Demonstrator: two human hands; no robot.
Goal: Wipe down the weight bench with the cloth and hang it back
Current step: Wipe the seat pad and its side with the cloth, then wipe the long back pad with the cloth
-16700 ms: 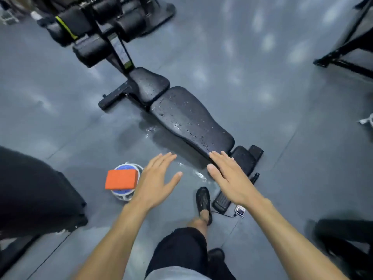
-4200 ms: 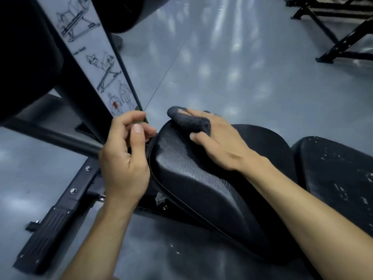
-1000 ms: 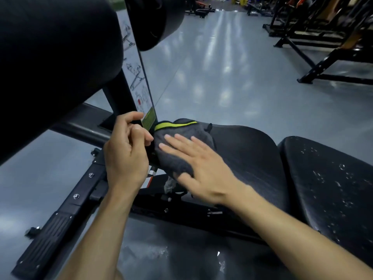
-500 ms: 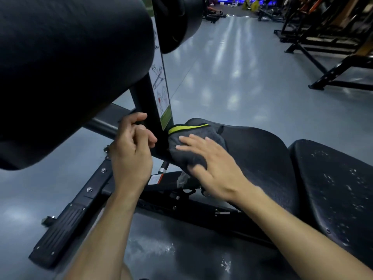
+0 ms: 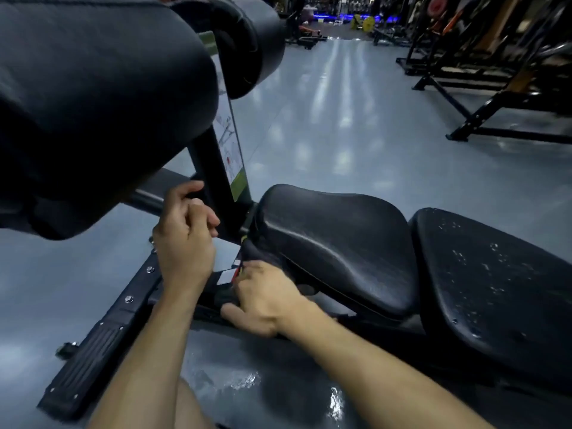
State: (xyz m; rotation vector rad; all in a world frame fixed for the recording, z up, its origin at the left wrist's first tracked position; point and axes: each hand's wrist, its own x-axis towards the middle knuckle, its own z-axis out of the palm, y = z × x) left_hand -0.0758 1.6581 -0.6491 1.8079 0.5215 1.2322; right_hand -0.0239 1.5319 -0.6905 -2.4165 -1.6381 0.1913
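Cloth (image 5: 258, 253) has dropped off the seat pad (image 5: 334, 243), beyond our right hand (image 5: 266, 297) fingers, grip unclear; left hand (image 5: 184, 239) grips the post (image 5: 213, 187). Seat front's done.

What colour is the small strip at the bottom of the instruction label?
Green strip, on the white instruction label; head view.

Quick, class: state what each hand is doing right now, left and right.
Left hand: fingers curled around the bench's upright post.
Right hand: pressing the dark cloth under the seat pad's front edge; grip unclear.

Dim, bluish light; overhead lamps glare in streaks on the floor (image 5: 334, 97); edges bend wide-angle; near pad blurred
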